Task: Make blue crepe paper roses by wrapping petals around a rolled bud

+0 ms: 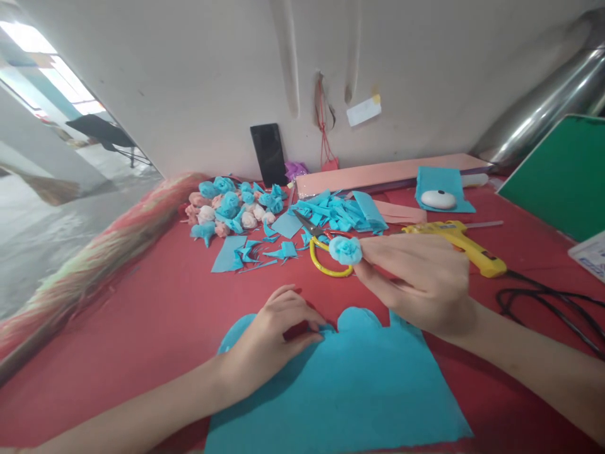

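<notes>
1. My right grip [420, 271] is closed at the fingertips, thumb and fingers pinching a blue paper flower [345, 251] at its right side. The flower is up off the bench [142, 353], in view just in front of the scissors.
2. My left grip [283, 321] is loosely curled, with thumb and fingertips close together at the cut upper edge of the large blue sheet [340, 391]. I cannot tell whether they pinch the paper or only rest there.
3. This sheet lies flat right in front of me, its far edge cut into rounded lobes.
4. Beyond my grips, the scissors [329, 272] lie with yellow on the handle, the blades pointing away to the left towards blue scraps [326, 211].
5. Left of those scraps sits a cluster of blue, pink and whitish paper flowers [230, 203].
6. Beyond my right grip lies a yellow glue gun [479, 252], a black cord [534, 293] running from it to the right.
7. Further back, a white oval case [438, 200] rests on a folded blue paper [439, 176], and a dark slab [268, 154] leans against the wall [198, 94].
</notes>
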A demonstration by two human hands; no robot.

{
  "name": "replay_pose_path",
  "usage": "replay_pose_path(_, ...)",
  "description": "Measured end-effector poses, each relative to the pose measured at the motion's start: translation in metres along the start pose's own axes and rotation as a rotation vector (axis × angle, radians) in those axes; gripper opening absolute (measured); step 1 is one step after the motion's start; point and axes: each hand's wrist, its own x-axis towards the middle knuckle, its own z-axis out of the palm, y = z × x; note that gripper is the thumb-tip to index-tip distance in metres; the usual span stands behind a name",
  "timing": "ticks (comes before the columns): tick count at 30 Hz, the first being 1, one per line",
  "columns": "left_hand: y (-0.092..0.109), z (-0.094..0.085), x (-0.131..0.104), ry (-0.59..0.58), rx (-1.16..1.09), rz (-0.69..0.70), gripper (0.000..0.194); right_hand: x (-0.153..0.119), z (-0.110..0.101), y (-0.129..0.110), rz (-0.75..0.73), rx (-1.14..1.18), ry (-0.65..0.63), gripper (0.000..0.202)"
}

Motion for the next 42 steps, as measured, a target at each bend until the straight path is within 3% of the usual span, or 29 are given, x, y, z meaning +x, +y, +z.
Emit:
replay_pose_path(15, 0.0, -0.002, -0.006, 0.089, 0.096, 0.048, 0.011, 0.001, 0.0, -0.001, -0.019, -0.029, 0.01, 0.015)
replay_pose_path(23, 0.001, -0.004, -0.005, 0.058, 0.119, 0.059, 0.015, 0.002, -0.003, -0.002, -0.002, -0.002, -0.024, 0.015)
replay_pose_path(33, 0.006, -0.004, -0.004, 0.006, 0.017, -0.144, 0.012, 0.0, -0.001, -0.001, 0.016, 0.032, -0.011, 0.012)
replay_pose_path(42, 0.018, -0.033, 0.011, 0.183, -0.216, -0.338, 0.005, 0.008, -0.01, -0.009, 0.12, 0.16, -0.03, 0.014)
